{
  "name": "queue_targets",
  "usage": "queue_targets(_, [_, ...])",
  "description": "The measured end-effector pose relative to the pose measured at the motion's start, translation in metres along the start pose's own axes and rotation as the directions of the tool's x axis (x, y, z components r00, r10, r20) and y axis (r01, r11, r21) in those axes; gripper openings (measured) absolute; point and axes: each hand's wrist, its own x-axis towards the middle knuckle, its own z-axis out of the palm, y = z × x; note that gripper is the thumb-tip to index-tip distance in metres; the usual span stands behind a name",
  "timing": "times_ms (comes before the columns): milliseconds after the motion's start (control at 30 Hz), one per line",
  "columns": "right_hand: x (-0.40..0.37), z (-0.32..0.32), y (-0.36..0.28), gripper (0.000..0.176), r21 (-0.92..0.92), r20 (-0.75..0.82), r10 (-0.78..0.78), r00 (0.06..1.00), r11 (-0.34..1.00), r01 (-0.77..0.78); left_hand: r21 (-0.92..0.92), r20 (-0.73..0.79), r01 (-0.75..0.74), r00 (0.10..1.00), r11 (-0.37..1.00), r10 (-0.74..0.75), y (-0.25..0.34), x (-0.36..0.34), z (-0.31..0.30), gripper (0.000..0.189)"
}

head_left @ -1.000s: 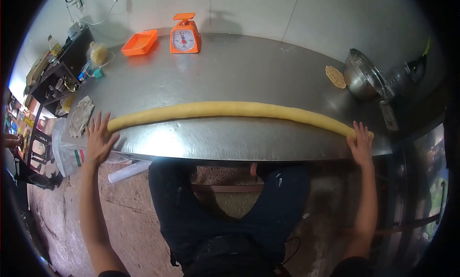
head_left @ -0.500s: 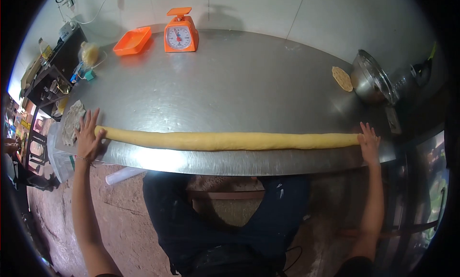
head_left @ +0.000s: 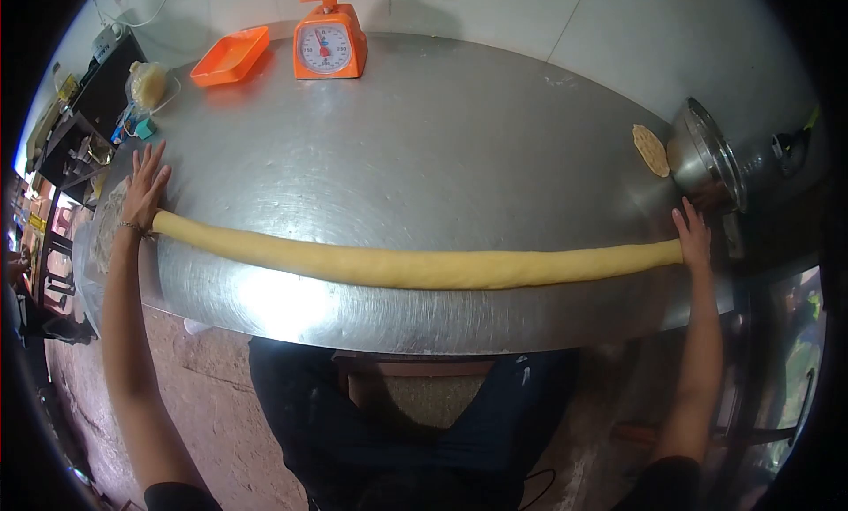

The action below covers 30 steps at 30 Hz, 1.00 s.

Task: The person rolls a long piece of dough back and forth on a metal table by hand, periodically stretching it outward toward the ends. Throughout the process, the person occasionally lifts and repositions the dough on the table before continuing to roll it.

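Note:
A long yellow dough rope point(head_left: 415, 269) stretches across the steel table point(head_left: 397, 175), its middle sagging toward the front edge. At its left end is my left hand point(head_left: 146, 191), fingers spread and pointing away from me, with the heel of the palm against the dough. My right hand point(head_left: 693, 235) rests at the right end, fingers stretched out, the palm side against the tip of the rope. Neither hand is wrapped around the dough. A crumpled pale cloth point(head_left: 108, 233) lies partly hidden behind my left wrist.
At the back stand an orange kitchen scale point(head_left: 329, 47) and an orange tray point(head_left: 231, 57). A metal bowl point(head_left: 702, 162) leans at the right, beside a flat tan oval piece point(head_left: 651, 151). A tied bag point(head_left: 147, 85) sits at the back left. The wall borders the table's far side.
Both hands have pushed forward, away from me, and the ends of the dough rope have moved with them, so it now bows more. The view has shifted slightly.

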Motion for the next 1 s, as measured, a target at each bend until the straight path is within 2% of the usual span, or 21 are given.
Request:
queue_targets(100, [-0.023, 0.000, 0.004, 0.074, -0.030, -0.053, 0.011, 0.999, 0.999, -0.013, 0.041, -0.034, -0.115, 0.993, 0.992, 0.117, -0.038, -0.015, 0.015, 0.073])
queue_targets(133, [-0.031, 0.003, 0.010, 0.073, -0.034, -0.065, 0.011, 0.998, 0.999, -0.013, 0.132, -0.031, -0.156, 0.986, 0.979, 0.161, -0.036, -0.027, 0.014, 0.071])
queue_targets(167, [-0.041, 0.004, 0.017, 0.071, -0.041, -0.075, 0.012, 0.997, 0.999, -0.015, 0.114, -0.023, -0.101, 0.994, 0.988, 0.104, -0.034, -0.040, 0.012, 0.071])
queue_targets(233, [-0.060, 0.004, 0.030, 0.070, -0.028, -0.077, 0.000, 0.997, 1.000, -0.002, 0.074, -0.019, 0.018, 1.000, 0.997, -0.017, 0.005, -0.072, -0.007, 0.071])
queue_targets(267, [-0.067, 0.004, 0.033, 0.069, -0.021, -0.079, -0.010, 0.997, 1.000, 0.009, 0.098, -0.010, 0.026, 1.000, 0.995, -0.025, 0.004, -0.084, -0.009, 0.072])
queue_targets(367, [-0.087, 0.001, 0.030, 0.068, -0.063, -0.138, 0.045, 0.989, 0.997, -0.054, 0.228, -0.068, 0.199, 0.980, 0.953, -0.188, 0.043, -0.118, -0.023, 0.073])
queue_targets(400, [-0.090, 0.003, 0.025, 0.068, -0.034, -0.177, 0.023, 0.984, 0.999, -0.029, 0.279, -0.158, 0.168, 0.979, 0.946, -0.127, 0.048, -0.120, -0.015, 0.075])
queue_targets(433, [-0.100, -0.003, 0.008, 0.066, 0.020, -0.242, -0.071, 0.968, 0.997, 0.078, 0.249, -0.214, 0.092, 0.976, 0.964, -0.038, 0.071, -0.126, -0.009, 0.079])
queue_targets(467, [-0.116, -0.011, -0.027, 0.065, 0.063, -0.306, -0.161, 0.938, 0.980, 0.189, 0.233, -0.305, -0.115, 0.934, 0.966, 0.185, 0.097, -0.134, -0.001, 0.081])
queue_targets(533, [-0.157, -0.026, -0.109, 0.064, 0.155, -0.429, -0.407, 0.806, 0.846, 0.510, -0.022, -0.227, -0.329, 0.921, 0.944, 0.316, 0.228, -0.172, -0.026, 0.084])
queue_targets(567, [-0.189, -0.048, -0.165, 0.065, 0.167, -0.416, -0.487, 0.768, 0.789, 0.591, -0.132, -0.181, -0.435, 0.894, 0.891, 0.410, 0.281, -0.191, -0.034, 0.091])
queue_targets(600, [-0.207, -0.056, -0.209, 0.072, 0.197, -0.474, -0.588, 0.655, 0.654, 0.730, -0.315, -0.142, -0.537, 0.842, 0.783, 0.521, 0.325, -0.205, -0.033, 0.097])
queue_targets(633, [-0.232, -0.060, -0.250, 0.079, 0.248, -0.431, -0.605, 0.670, 0.634, 0.732, -0.324, -0.111, -0.610, 0.784, 0.723, 0.611, 0.366, -0.216, -0.029, 0.107])
queue_targets(700, [-0.259, -0.047, -0.311, 0.095, 0.265, -0.336, -0.702, 0.628, 0.570, 0.778, -0.380, -0.027, -0.642, 0.727, 0.666, 0.686, 0.428, -0.230, -0.006, 0.125])
queue_targets(733, [-0.266, -0.040, -0.333, 0.102, 0.276, -0.281, -0.744, 0.606, 0.542, 0.794, -0.337, -0.046, -0.664, 0.720, 0.668, 0.692, 0.449, -0.227, 0.008, 0.128])
queue_targets(767, [-0.263, -0.028, -0.348, 0.105, 0.307, -0.293, -0.728, 0.620, 0.542, 0.782, -0.293, -0.062, -0.680, 0.715, 0.672, 0.697, 0.466, -0.223, 0.022, 0.130])
queue_targets(833, [-0.249, -0.006, -0.369, 0.113, 0.377, -0.309, -0.698, 0.646, 0.533, 0.757, -0.228, -0.089, -0.692, 0.715, 0.685, 0.693, 0.481, -0.211, 0.034, 0.133])
queue_targets(933, [-0.217, 0.001, -0.383, 0.116, 0.335, -0.272, -0.684, 0.676, 0.592, 0.733, -0.180, -0.114, -0.672, 0.739, 0.718, 0.663, 0.490, -0.173, 0.044, 0.133])
queue_targets(1000, [-0.191, 0.003, -0.399, 0.116, 0.271, -0.195, -0.648, 0.736, 0.686, 0.676, -0.158, -0.080, -0.628, 0.777, 0.762, 0.624, 0.496, -0.145, 0.053, 0.133])
